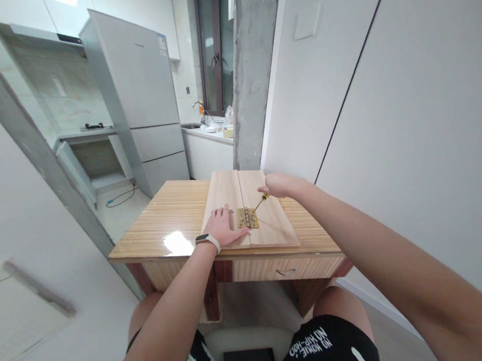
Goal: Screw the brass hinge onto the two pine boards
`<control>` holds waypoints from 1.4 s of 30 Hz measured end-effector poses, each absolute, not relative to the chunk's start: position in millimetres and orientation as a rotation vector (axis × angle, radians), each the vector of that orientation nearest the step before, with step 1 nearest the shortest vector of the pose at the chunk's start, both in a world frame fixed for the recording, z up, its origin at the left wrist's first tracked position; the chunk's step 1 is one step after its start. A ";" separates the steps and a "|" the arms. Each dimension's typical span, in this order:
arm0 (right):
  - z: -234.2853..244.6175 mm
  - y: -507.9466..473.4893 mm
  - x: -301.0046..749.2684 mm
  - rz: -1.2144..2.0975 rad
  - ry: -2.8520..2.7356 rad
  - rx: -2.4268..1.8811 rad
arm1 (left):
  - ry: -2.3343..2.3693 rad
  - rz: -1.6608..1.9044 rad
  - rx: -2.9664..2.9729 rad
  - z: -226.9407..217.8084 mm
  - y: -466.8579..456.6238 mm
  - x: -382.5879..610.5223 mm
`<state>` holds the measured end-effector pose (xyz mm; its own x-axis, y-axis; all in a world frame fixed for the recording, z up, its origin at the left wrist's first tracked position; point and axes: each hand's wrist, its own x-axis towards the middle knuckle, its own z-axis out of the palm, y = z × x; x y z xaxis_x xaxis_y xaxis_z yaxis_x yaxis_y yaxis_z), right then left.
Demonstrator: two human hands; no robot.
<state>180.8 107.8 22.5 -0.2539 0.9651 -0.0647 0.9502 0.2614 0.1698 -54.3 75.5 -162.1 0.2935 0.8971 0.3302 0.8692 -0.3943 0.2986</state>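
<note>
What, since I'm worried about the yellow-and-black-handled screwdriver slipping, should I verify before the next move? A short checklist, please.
1. Brass-coloured metal hinge bridges the seam between the two pale wooden boards: ok.
2. Boards lie flat on the glossy striped wooden table: ok.
3. Left hand, opened flat, rests on the left board: ok.
4. Right hand grips the yellow-and-black-handled screwdriver: ok.
5. Left hand clear of the screwdriver's tip: ok, apart.
6. Tip seated in a screw head: cannot tell, too small.
</note>
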 end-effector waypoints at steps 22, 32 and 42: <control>21.5 107.5 186.9 -0.018 2.605 1.651 | 1.706 0.674 2.468 -162.5 76.3 -53.9; 29.2 100.2 174.2 -0.165 2.322 1.818 | 1.711 0.681 2.476 -162.7 76.0 -54.0; 30.5 94.4 166.8 0.030 2.406 1.745 | 1.703 0.680 2.463 -159.2 73.5 -53.9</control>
<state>166.8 94.4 30.5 -0.3011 0.9454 -0.1247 0.9420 0.3152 0.1150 -53.9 73.5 -159.2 0.2875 0.9045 0.3152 0.8730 -0.3828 0.3023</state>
